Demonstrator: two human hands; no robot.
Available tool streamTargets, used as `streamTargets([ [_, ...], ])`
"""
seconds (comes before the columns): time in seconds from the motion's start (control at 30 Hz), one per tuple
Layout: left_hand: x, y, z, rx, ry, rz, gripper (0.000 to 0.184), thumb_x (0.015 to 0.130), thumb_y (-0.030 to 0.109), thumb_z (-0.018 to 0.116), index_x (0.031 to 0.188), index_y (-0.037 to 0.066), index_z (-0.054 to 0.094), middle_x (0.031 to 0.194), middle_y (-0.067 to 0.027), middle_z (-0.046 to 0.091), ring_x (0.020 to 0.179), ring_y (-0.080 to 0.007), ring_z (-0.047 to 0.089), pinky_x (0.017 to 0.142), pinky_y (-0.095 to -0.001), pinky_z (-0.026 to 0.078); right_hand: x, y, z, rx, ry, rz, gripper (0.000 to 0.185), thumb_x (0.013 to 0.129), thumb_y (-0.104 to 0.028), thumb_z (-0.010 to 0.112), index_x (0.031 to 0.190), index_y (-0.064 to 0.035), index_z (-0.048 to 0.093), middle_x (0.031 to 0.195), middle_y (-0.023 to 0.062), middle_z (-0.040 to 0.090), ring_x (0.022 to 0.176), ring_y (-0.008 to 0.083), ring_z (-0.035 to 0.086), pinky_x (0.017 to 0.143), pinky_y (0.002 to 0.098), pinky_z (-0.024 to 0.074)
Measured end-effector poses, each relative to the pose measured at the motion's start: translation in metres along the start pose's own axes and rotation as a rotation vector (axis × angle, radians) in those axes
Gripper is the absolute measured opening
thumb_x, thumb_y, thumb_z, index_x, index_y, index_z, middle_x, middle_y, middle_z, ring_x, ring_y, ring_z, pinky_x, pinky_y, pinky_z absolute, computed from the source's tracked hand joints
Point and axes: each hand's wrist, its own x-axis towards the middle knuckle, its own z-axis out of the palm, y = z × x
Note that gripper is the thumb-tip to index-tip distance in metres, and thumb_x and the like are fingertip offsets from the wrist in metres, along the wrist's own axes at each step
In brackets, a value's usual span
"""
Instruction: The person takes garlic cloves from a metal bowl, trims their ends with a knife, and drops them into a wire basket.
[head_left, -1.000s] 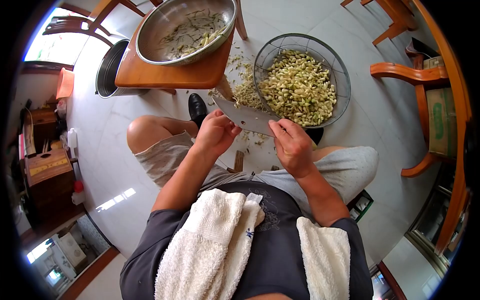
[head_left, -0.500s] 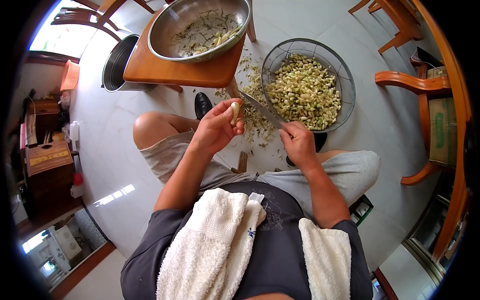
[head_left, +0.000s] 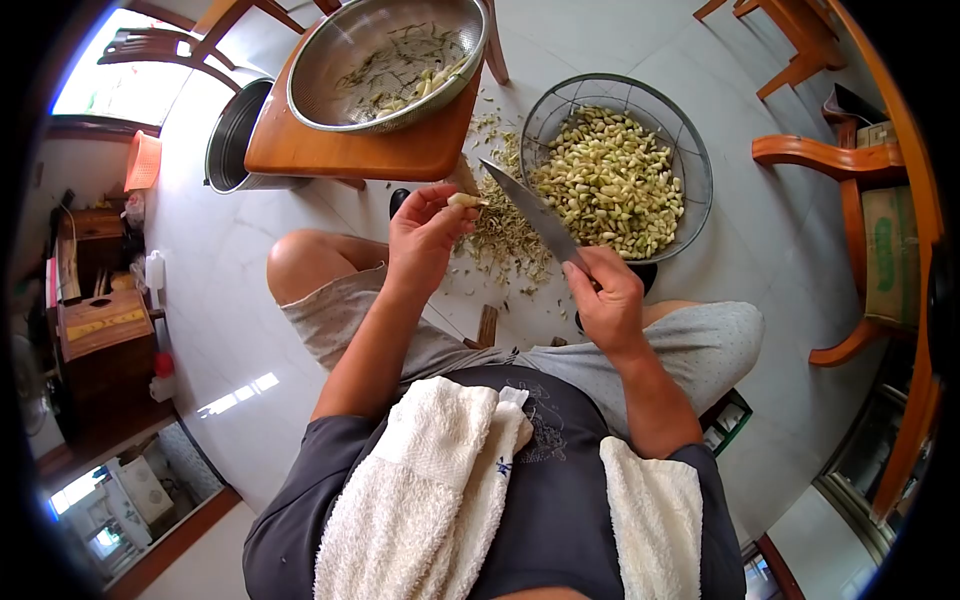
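My left hand (head_left: 425, 240) pinches a small pale bulb (head_left: 464, 201), its narrow end pointing right, between thumb and fingers. In my right hand (head_left: 610, 300) is a knife (head_left: 538, 213), gripped by the handle, its broad blade slanting up and left. The blade is apart from the bulb. Beyond the knife, a round wire-framed basket (head_left: 709, 190) on the floor holds a heap of pale, greenish bulbs (head_left: 610, 180). Trimmed scraps (head_left: 508, 235) are scattered on the floor between my hands and the basket.
A metal colander (head_left: 310, 95) with several slender bulbs and stringy bits stands on a wooden stool (head_left: 360, 152). Behind the stool is a metal bucket (head_left: 228, 140). Wooden furniture (head_left: 850, 165) with a cardboard box (head_left: 890, 245) stands at right. A white towel (head_left: 410, 470) hangs over my chest.
The bulb has turned from upright to nearly sideways in my left hand, which has shifted slightly left and up. The knife blade has turned to show its broad side and points more steeply upward.
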Motion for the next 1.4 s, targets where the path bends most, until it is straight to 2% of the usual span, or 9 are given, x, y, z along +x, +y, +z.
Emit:
streamTargets([
  [0.3,-0.002,-0.012,0.013,0.137,-0.001,0.060,0.018,0.084,-0.002,0.063,0.099,-0.003,0.054,0.091,-0.0114,0.065,0.074,-0.0146,0.062,0.066,-0.0258,0.050,-0.003,0.003,0.006,-0.081,-0.064,0.019,0.019,0.080,-0.002,0.063,0.099,-0.0011,0.067,0.090,0.0135,0.065,0.078,0.0275,0.064,0.068,0.0318,0.0495],
  [0.7,-0.002,-0.015,0.009,0.146,0.041,0.071,0.016,0.084,-0.001,0.063,0.098,-0.004,0.056,0.085,-0.0097,0.063,0.068,-0.0141,0.060,0.063,-0.0255,0.049,-0.006,0.016,0.015,-0.176,-0.108,0.004,0.015,0.081,-0.004,0.063,0.095,0.0005,0.067,0.086,0.0149,0.063,0.071,0.0288,0.061,0.064,0.0327,0.0478],
  [0.77,0.000,-0.011,0.007,0.087,0.029,0.054,0.016,0.085,-0.001,0.062,0.099,-0.004,0.056,0.086,-0.0103,0.063,0.068,-0.0153,0.060,0.063,-0.0259,0.050,-0.009,0.037,0.012,-0.355,-0.231,0.144,0.014,0.080,-0.007,0.063,0.092,-0.0002,0.067,0.086,0.0162,0.063,0.074,0.0316,0.061,0.065,0.0347,0.0474],
  [0.8,0.001,-0.010,0.007,0.005,0.032,0.009,0.015,0.086,0.000,0.060,0.100,-0.003,0.056,0.087,-0.0105,0.063,0.068,-0.0159,0.061,0.063,-0.0260,0.050,-0.009,0.042,0.010,-0.445,-0.292,0.215,0.014,0.080,-0.009,0.063,0.091,-0.0006,0.067,0.085,0.0169,0.062,0.075,0.0330,0.061,0.066,0.0356,0.0473],
  [0.93,0.009,-0.004,0.008,-0.317,0.005,-0.198,0.015,0.093,0.008,0.054,0.104,-0.001,0.055,0.089,-0.0108,0.063,0.071,-0.0175,0.061,0.062,-0.0259,0.051,-0.006,0.045,0.006,-0.350,-0.237,0.270,0.014,0.079,-0.012,0.064,0.088,-0.0011,0.067,0.081,0.0179,0.062,0.075,0.0344,0.061,0.065,0.0383,0.0472],
  [1.07,0.015,-0.005,0.006,-0.461,-0.167,-0.344,0.023,0.096,0.018,0.050,0.110,0.000,0.053,0.093,-0.0107,0.062,0.074,-0.0170,0.061,0.061,-0.0254,0.050,0.000,0.034,0.004,-0.264,-0.247,0.373,0.012,0.079,-0.012,0.061,0.082,-0.0015,0.066,0.076,0.0196,0.061,0.076,0.0386,0.060,0.067,0.0444,0.0473],
  [1.17,0.026,-0.009,0.021,-0.359,-0.203,-0.346,0.026,0.096,0.020,0.051,0.113,0.000,0.052,0.092,-0.0105,0.061,0.073,-0.0163,0.061,0.060,-0.0256,0.049,-0.002,0.039,0.004,-0.380,-0.355,0.385,0.012,0.080,-0.013,0.060,0.080,-0.0017,0.064,0.077,0.0200,0.061,0.079,0.0402,0.059,0.069,0.0471,0.0475],
  [1.3,0.050,-0.018,0.077,0.049,-0.101,-0.414,0.023,0.096,0.021,0.053,0.107,0.002,0.051,0.086,-0.0078,0.059,0.073,-0.0140,0.057,0.061,-0.0254,0.046,-0.009,0.052,0.009,-0.497,-0.501,0.276,0.012,0.081,-0.014,0.059,0.081,-0.0026,0.062,0.082,0.0197,0.061,0.082,0.0398,0.059,0.073,0.0475,0.0473],
  [1.4,0.075,-0.037,0.098,-0.064,-0.159,-0.512,0.020,0.096,0.022,0.052,0.101,0.003,0.053,0.084,-0.0067,0.059,0.072,-0.0136,0.056,0.060,-0.0252,0.046,-0.008,0.049,0.011,-0.513,-0.504,0.266,0.012,0.081,-0.015,0.059,0.081,-0.0033,0.062,0.084,0.0197,0.060,0.084,0.0393,0.057,0.075,0.0474,0.0463],
])
